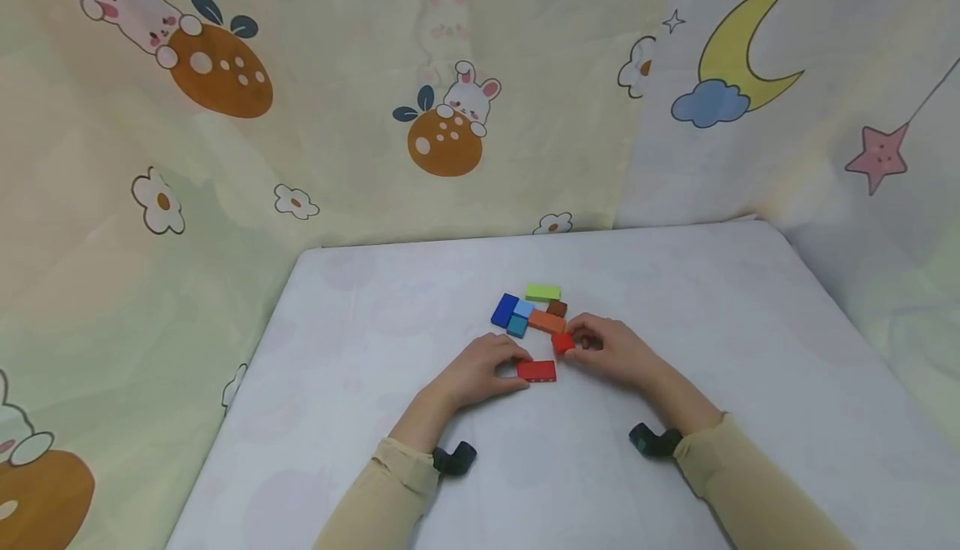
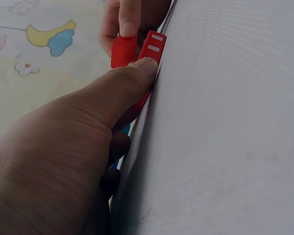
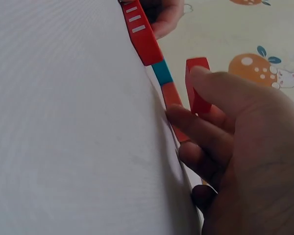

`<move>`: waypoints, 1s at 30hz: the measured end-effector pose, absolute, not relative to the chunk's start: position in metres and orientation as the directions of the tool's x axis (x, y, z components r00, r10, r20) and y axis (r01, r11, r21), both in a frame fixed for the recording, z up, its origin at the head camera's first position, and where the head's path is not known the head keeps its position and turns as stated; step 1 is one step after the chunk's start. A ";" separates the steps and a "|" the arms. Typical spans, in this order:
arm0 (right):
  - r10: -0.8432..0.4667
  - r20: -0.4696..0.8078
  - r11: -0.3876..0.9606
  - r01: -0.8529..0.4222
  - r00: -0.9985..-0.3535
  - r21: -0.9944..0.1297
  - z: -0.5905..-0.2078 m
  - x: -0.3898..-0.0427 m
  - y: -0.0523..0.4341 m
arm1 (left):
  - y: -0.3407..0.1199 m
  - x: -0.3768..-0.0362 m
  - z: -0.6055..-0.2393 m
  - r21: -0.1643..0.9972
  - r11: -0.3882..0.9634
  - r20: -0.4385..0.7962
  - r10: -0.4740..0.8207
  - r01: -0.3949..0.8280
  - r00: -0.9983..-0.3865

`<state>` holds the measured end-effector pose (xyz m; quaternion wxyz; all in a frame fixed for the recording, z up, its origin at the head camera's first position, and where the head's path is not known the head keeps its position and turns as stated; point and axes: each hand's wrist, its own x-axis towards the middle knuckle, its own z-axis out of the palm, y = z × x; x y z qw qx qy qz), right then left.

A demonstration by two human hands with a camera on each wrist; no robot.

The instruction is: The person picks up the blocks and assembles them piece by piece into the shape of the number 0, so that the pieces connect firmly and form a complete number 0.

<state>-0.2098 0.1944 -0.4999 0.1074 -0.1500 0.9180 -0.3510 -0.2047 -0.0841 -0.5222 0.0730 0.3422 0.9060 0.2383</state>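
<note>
Head view: nearest on the table (image 1: pixel 375 300), a long red block (image 1: pixel 537 371) is pinched by the left hand (image 1: pixel 480 373), a small red block (image 1: pixel 562 342) by the right hand (image 1: pixel 611 350); both are judged light, rigid, smooth, best held at side faces.

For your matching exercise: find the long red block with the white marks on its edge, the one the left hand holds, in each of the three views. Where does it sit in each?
Head: the long red block lies just below centre on the white table, in the grip of the left hand.
Left wrist: top centre, behind the thumb tip.
Right wrist: top centre, along the table's edge.
Shared landmark: the small red block held by the right hand.
</note>
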 end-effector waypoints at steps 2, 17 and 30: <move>-0.332 -0.073 0.719 -0.202 -0.941 -0.665 -0.501 -0.212 0.195 | -0.084 -0.205 -0.522 0.487 0.658 0.021 0.649 0.574 -0.761; -0.393 0.025 0.794 -0.353 -0.919 -0.495 -0.509 -0.214 0.195 | -0.083 -0.205 -0.523 0.500 0.659 0.013 0.643 0.562 -0.766; -0.426 0.030 0.806 -0.394 -0.904 -0.441 -0.506 -0.210 0.192 | -0.083 -0.204 -0.519 0.507 0.666 0.000 0.635 0.548 -0.772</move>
